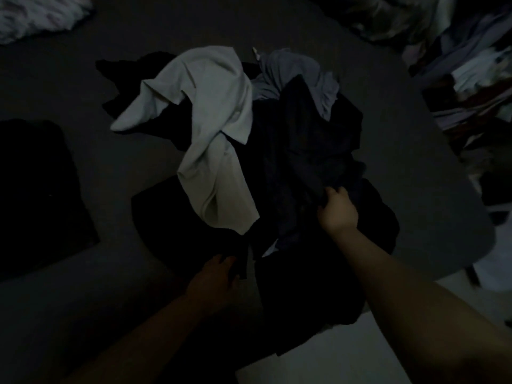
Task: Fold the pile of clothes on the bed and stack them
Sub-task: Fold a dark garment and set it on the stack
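fingers (pixel 336 191) of right hand (pixel 338 210) grip dark garment (pixel 310 139)

The head view is very dim and underexposed. The dark garments in the pile (pixel 304 151) merge into near-black with almost no detail, while a pale garment (pixel 210 128) stands out. The right hand (pixel 338 209) catches more light than the left hand (pixel 213 281), which sits in shadow. Corners look soft and blurred, with wide-angle bending.

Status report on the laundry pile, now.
Right hand has a grip on dark cloth in the pile. Left hand holds a black garment's edge. White shirt draped over the pile. Dim light, nothing blocking.
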